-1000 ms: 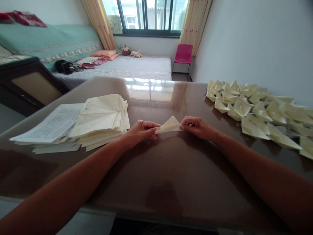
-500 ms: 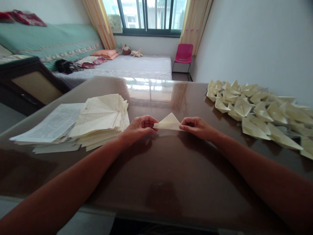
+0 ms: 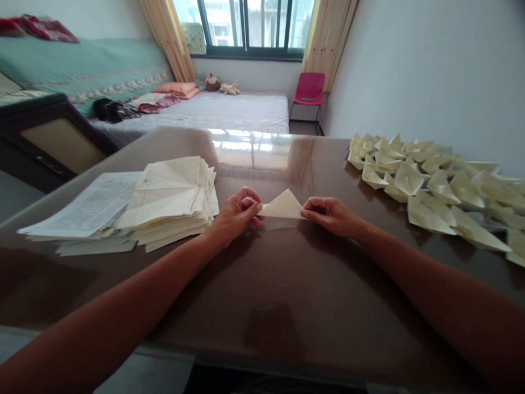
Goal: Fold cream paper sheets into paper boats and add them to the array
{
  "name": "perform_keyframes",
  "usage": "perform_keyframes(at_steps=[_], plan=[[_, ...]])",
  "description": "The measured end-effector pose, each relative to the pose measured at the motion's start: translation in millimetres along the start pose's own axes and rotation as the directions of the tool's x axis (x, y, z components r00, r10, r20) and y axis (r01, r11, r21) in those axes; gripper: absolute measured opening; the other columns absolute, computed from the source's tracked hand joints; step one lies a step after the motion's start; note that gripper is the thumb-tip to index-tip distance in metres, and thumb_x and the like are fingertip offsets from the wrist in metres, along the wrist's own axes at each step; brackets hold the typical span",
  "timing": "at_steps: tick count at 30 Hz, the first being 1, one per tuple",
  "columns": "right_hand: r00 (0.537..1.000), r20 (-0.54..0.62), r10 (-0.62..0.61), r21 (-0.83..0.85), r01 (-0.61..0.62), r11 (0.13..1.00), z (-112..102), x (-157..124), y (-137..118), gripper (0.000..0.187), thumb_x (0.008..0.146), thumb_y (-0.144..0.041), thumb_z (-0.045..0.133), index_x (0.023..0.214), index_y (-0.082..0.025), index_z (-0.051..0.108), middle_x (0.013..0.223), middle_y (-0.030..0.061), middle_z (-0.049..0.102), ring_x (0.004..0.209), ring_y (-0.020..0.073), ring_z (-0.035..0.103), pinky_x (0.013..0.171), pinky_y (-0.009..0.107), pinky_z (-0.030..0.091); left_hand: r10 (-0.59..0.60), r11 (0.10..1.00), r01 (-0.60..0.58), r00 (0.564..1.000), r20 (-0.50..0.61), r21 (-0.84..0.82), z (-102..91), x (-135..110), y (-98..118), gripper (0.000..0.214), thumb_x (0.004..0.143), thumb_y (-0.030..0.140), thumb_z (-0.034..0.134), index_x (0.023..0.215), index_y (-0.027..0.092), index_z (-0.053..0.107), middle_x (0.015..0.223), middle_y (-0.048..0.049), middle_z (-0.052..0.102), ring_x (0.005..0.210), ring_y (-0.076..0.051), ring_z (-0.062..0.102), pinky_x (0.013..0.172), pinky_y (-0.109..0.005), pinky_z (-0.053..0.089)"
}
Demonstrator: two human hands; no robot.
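Observation:
A small cream sheet of folded paper (image 3: 285, 206) with a triangular peak is held just above the brown table, between my two hands. My left hand (image 3: 241, 210) pinches its left end between thumb and fingertips. At the opposite end, the thumb and curled fingers of my right hand (image 3: 330, 213) grip the lower right corner. The fingertips cover both ends of the paper. To the left of my left hand lies a thick stack of cream paper sheets (image 3: 168, 191). Many folded paper boats (image 3: 410, 178) crowd the table beyond my right hand.
The glossy brown table (image 3: 279, 290) reflects the window. Printed white sheets (image 3: 88, 205) lie partly under the cream stack. A dark cabinet (image 3: 53, 139) stands at the left, a bed (image 3: 246, 112) beyond the table, and a pink chair (image 3: 309, 90) by the right wall.
My left thumb and fingers have shifted slightly up and over the paper's left end. The straight band along the paper's lower front no longer shows; its triangle now reaches the bottom edge.

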State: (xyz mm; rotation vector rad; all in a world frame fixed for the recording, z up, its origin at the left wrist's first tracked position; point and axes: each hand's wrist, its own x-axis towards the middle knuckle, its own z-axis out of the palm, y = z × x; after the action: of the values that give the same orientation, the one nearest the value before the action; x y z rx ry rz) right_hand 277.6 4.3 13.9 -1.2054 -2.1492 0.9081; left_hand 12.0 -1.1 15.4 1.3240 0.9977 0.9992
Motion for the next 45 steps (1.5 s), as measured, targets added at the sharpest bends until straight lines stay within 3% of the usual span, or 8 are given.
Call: perform_keyframes(at_steps=[6,16,21,32,39,45], plan=[[1.000,-0.019,0.014,0.015,-0.014,1.000,1.6,0.2,-1.3,0.031,0.085,-0.044,0.055,0.079,-0.015,0.063,0.067,0.0003,0.057,0.063,0.0123,0.045,0.058,0.024,0.037,-0.024,0.995,0.029,0.998,-0.058,0.094,3.6,1.3,-1.1,0.028,0.076,0.038,0.067,0.089,0.014,0.062,0.075,0.0005,0.062,0.065,-0.011,0.063,0.062,-0.023,0.054],[0.996,-0.087,-0.016,0.079,0.023,0.997,9.3,-1.3,-8.4,0.028,0.086,-0.043,0.055,0.079,-0.016,0.060,0.070,0.0010,0.057,0.066,0.0131,0.049,0.060,0.024,0.039,-0.025,1.000,0.024,0.997,-0.067,-0.016,1.3,0.7,-2.9,0.042,0.063,0.041,0.081,0.091,0.012,0.071,0.079,-0.0044,0.070,0.069,-0.013,0.060,0.071,-0.027,0.050],[0.993,-0.120,-0.020,0.024,0.023,0.999,9.0,-1.6,-10.8,0.029,0.086,-0.043,0.055,0.078,-0.016,0.062,0.071,0.0016,0.059,0.067,0.0138,0.049,0.061,0.025,0.039,0.085,0.985,-0.064,0.988,-0.126,0.160,-3.7,3.6,-6.7,0.034,0.066,0.043,0.078,0.084,0.015,0.074,0.081,-0.0039,0.070,0.075,-0.015,0.060,0.072,-0.026,0.047],[0.993,-0.102,-0.062,-0.091,0.053,0.994,5.5,-3.0,-17.3,0.034,0.089,-0.044,0.049,0.068,-0.017,0.052,0.062,-0.0020,0.045,0.061,0.0116,0.040,0.058,0.025,0.032,0.051,0.949,-0.060,0.998,0.039,0.310,-4.9,4.5,-1.0,0.031,0.077,0.044,0.066,0.081,0.014,0.068,0.067,0.0010,0.061,0.060,-0.009,0.049,0.056,-0.021,0.037],[1.000,0.009,0.011,-0.024,-0.010,1.000,8.1,-3.8,-16.8,0.043,0.089,-0.051,0.046,0.060,-0.019,0.040,0.059,-0.0046,0.030,0.056,0.0095,0.030,0.052,0.024,0.026,0.058,0.920,-0.073,0.997,0.049,0.384,-1.7,2.5,-5.0,0.034,0.081,0.049,0.060,0.074,0.016,0.058,0.059,0.0029,0.056,0.049,-0.008,0.045,0.048,-0.020,0.035],[0.996,-0.049,-0.075,-0.107,0.070,0.992,7.7,-4.8,-22.4,0.042,0.091,-0.045,0.044,0.060,-0.019,0.033,0.059,-0.0050,0.029,0.056,0.0085,0.029,0.052,0.024,0.024,0.047,0.903,-0.094,0.992,0.121,0.419,2.7,-1.5,-1.1,0.029,0.087,0.045,0.054,0.077,0.017,0.053,0.053,0.0046,0.053,0.045,-0.007,0.042,0.044,-0.018,0.031]])
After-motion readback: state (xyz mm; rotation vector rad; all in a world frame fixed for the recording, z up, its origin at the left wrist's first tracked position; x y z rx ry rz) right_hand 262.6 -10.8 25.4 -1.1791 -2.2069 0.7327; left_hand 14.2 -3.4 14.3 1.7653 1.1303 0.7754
